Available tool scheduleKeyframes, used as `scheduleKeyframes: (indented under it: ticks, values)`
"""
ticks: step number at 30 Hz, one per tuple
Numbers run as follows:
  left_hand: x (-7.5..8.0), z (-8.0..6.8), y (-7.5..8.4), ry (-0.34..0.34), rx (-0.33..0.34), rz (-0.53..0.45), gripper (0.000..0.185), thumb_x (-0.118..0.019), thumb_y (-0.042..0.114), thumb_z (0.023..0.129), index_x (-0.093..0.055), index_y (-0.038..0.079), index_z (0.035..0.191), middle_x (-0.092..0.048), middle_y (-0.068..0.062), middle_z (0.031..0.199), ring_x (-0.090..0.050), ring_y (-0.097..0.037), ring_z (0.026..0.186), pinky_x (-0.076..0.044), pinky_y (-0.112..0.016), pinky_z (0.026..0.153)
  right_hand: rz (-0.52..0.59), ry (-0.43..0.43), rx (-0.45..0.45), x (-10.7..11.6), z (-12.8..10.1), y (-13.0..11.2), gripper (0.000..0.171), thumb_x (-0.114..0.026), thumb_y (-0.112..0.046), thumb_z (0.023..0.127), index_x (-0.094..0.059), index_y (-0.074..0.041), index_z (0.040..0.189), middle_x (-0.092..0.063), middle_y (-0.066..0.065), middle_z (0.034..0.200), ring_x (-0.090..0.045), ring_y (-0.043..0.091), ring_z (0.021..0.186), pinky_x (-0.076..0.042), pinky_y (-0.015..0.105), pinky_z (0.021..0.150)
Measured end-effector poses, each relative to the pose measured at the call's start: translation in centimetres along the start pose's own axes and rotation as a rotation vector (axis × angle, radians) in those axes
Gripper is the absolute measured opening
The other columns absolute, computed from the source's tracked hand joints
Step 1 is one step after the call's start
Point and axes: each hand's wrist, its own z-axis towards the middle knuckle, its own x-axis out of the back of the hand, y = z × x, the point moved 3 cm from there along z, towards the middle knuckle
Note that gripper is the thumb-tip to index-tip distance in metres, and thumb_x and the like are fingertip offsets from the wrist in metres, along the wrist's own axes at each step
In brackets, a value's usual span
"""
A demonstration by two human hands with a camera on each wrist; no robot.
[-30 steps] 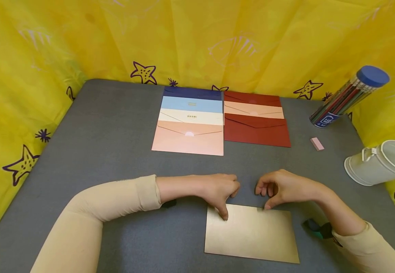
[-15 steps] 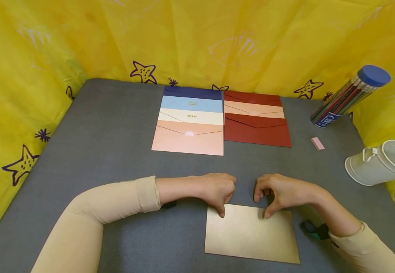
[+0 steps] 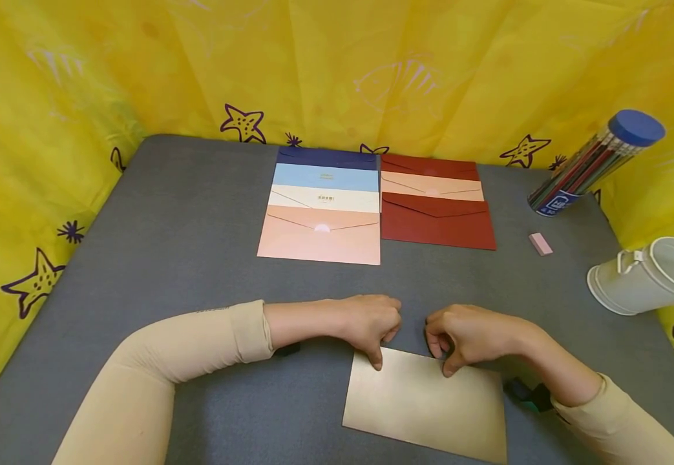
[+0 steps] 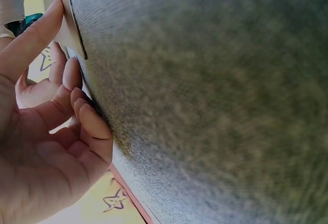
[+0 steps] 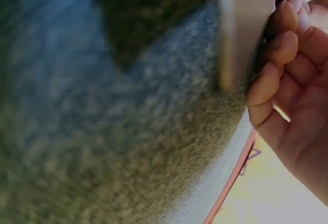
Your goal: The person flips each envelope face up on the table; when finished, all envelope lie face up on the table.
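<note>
Gold envelope (image 3: 426,403) flat on the grey worktop (image 3: 185,232), near edge. Left hand (image 3: 368,323) curled, thumb pressing its far left corner. Right hand (image 3: 467,336) curled, pinching the far edge just beside. Beyond, well apart: 2 stacks of coloured envelopes (image 3: 371,206).
</note>
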Motion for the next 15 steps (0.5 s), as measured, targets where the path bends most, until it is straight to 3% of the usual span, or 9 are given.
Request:
scheduleKeyframes:
  ticks: [8, 15]
  values:
    - [0.4, -0.2, -0.7, 0.001, -0.005, -0.065, 0.028, -0.089, 0.033, 0.07, -0.065, 0.02, 0.076, -0.053, 0.008, 0.086, -0.052, -0.007, 0.08, -0.042, -0.017, 0.066, 0.078, 0.008, 0.006, 0.7, 0.0, 0.4, 0.024, -0.084, -0.013, 0.073, -0.062, -0.023, 0.079, -0.058, -0.014, 0.073, -0.049, -0.007, 0.062, -0.046, 0.015, 0.056]
    - [2.0, -0.3, -2.7, 0.064, -0.041, -0.298, 0.02, -0.084, 0.021, 0.076, -0.066, 0.014, 0.081, -0.056, 0.006, 0.08, -0.051, -0.006, 0.077, -0.041, -0.016, 0.067, 0.135, 0.068, 0.0, 2.7, -0.6, 1.2, 0.018, -0.076, -0.011, 0.084, -0.06, -0.019, 0.085, -0.061, -0.013, 0.075, -0.053, -0.005, 0.062, -0.047, 0.017, 0.057]
